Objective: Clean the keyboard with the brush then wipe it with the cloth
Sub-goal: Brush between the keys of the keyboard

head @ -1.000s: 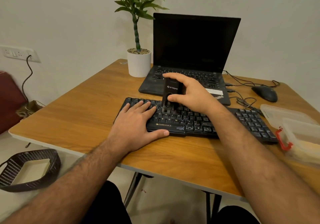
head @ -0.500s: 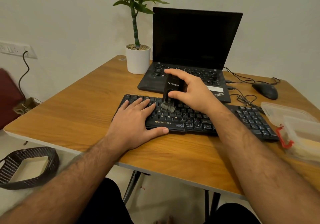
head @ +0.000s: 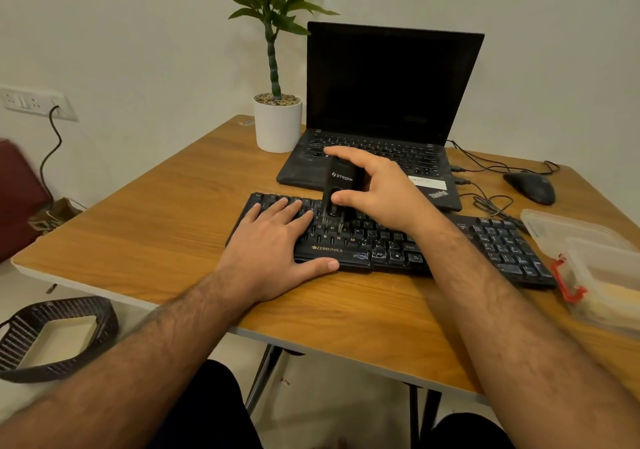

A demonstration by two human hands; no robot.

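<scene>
Right hand (head: 377,188) grip: thumb and curled fingers clamp the black brush (head: 338,190) upright, bristles down on the middle key rows of the keyboard (head: 381,244), presumably so they reach between keys. Left hand (head: 277,240) lies flat and uncurled on the keyboard's left end, likely steadying it on the desk (head: 156,220). Far right: clear lidded containers (head: 599,275), contents yellowish, unidentifiable. No cloth identifiable.

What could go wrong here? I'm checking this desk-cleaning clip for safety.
1. The brush, held by the right hand, could flick dust from the keyboard onto the open laptop just behind.
2. The left hand lies flat on the keys and may press them.
3. The keyboard's right end sits close to the plastic containers; a shove might nudge them.
</scene>
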